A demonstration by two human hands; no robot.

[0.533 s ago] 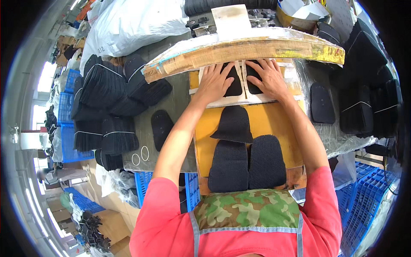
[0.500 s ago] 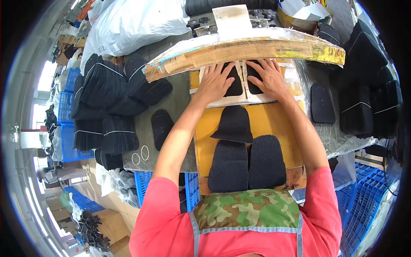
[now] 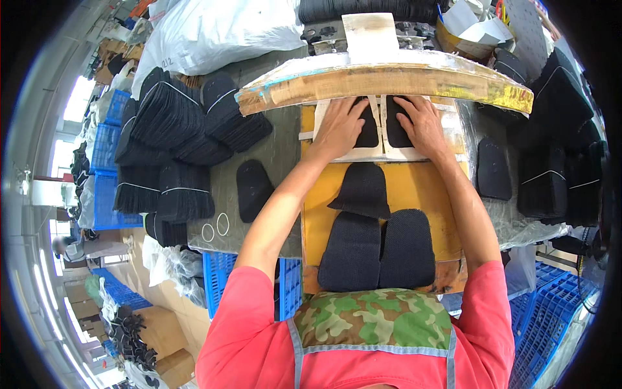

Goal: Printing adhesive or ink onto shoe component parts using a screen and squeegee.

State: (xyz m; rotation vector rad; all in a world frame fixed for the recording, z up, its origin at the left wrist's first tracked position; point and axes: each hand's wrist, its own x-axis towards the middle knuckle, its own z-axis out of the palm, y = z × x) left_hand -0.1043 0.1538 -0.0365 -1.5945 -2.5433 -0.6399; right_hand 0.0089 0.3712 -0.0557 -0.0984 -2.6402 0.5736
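Note:
My left hand (image 3: pixel 338 128) lies with its fingers stretched forward over a black fabric pad (image 3: pixel 368 128) set in a white cut-out template (image 3: pixel 360 154). Beside it, my right hand (image 3: pixel 422 126) rests flat in the same way on a second black pad (image 3: pixel 396 131) in the neighbouring opening. Both sets of fingertips reach under a raised wooden frame (image 3: pixel 389 83), which partly hides them. Closer to my body, a loose black pad (image 3: pixel 360 188) lies on the yellow board (image 3: pixel 431 188), overlapping a pair of pads, the left pad (image 3: pixel 350 249) and the right pad (image 3: pixel 408 249).
Tied stacks of black pads (image 3: pixel 165 117) stand at the left, more stacks (image 3: pixel 544 178) at the right. Single pads lie on the table at left (image 3: pixel 254 189) and right (image 3: pixel 494 168). A large white bag (image 3: pixel 217 35) sits behind; blue crates (image 3: pixel 551 318) stand below the table.
The whole view has shifted slightly, so the table appears further right. Both hands remain on the pads in the template, with only small shifts of the fingers.

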